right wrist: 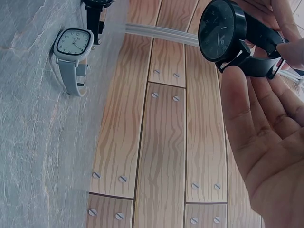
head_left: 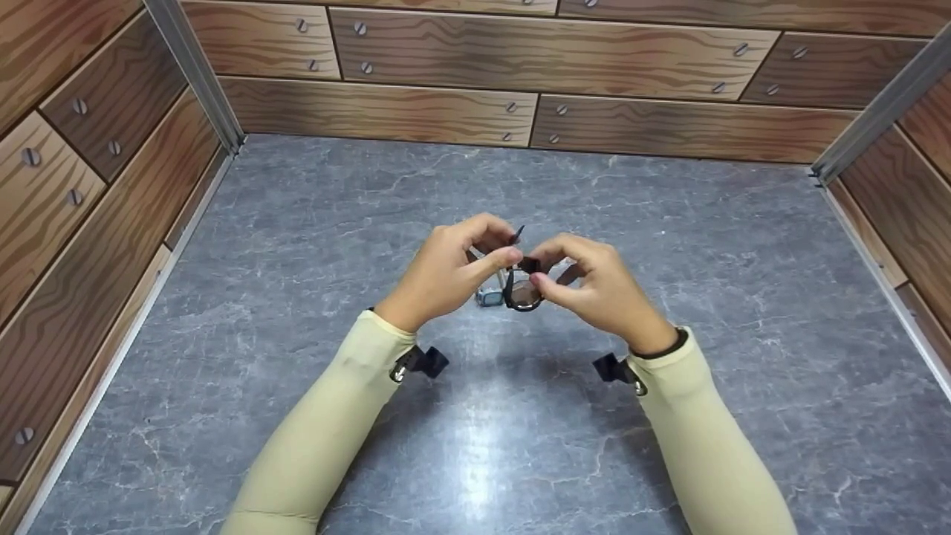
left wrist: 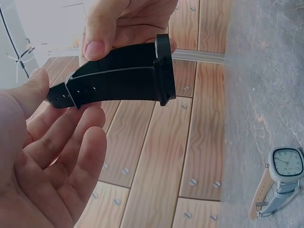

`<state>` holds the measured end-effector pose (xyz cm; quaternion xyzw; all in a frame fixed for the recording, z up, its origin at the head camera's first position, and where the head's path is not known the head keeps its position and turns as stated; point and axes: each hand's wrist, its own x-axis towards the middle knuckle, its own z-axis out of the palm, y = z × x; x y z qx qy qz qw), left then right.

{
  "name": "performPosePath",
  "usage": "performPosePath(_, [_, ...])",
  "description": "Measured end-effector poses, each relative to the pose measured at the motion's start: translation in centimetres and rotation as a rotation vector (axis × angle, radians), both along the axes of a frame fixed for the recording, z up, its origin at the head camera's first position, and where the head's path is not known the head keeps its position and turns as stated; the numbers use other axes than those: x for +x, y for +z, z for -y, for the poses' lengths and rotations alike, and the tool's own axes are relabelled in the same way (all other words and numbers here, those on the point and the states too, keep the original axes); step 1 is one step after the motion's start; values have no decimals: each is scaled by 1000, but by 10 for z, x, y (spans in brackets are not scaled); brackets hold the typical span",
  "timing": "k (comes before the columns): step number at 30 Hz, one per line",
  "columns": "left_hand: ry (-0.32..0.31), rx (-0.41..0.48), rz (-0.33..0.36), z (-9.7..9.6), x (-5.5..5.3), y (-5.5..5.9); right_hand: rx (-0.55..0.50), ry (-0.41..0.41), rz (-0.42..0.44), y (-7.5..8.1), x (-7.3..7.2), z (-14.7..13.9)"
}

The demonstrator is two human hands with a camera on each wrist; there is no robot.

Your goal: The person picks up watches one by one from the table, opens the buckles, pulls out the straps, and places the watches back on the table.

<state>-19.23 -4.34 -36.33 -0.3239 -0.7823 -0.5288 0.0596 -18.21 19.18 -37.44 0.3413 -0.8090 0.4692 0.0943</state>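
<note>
A black wristwatch (right wrist: 219,31) with a round dark dial is held up between both hands, its case lower than its strap. My left hand (head_left: 453,271) pinches the strap's end near the metal buckle loop, thumb on one side and fingers behind, as the left wrist view shows. The right hand (head_left: 594,286) grips the same watch by its strap close to the case, its thumb against the black band (left wrist: 118,78). Below on the table lies a watch with a pale square dial (left wrist: 287,162) and a light blue-grey strap, partly covered by the hands in the head view.
Another black watch (right wrist: 98,4) lies beyond the pale one, cut off by the frame edge in the right wrist view. The grey marbled tabletop (head_left: 334,215) is bounded by wood-patterned panels (head_left: 446,111) at the back and both sides.
</note>
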Motion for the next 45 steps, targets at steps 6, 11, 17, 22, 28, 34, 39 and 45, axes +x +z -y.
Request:
performPosePath(6, [6,72,29,0,0,1,4,2,-7,-1,-1,0])
performPosePath(11, [11,126,76,1,0,3,-12,16,-6,-2,-2,0])
performPosePath(17, [20,187,134,3,-1,3,-11,24,9,-2,-1,0])
performPosePath(22, [46,195,146,3,0,3,13,25,11,-2,-1,0])
performPosePath(28, [63,224,162,1,0,2,40,26,1,-2,-1,1])
performPosePath(34, [82,244,179,0,0,1,39,22,12,0,0,1])
performPosePath(39, [78,259,188,0,0,0,44,17,-17,0,2,2])
performPosePath(45, [40,275,222,-3,2,0,60,23,-48,1,5,4])
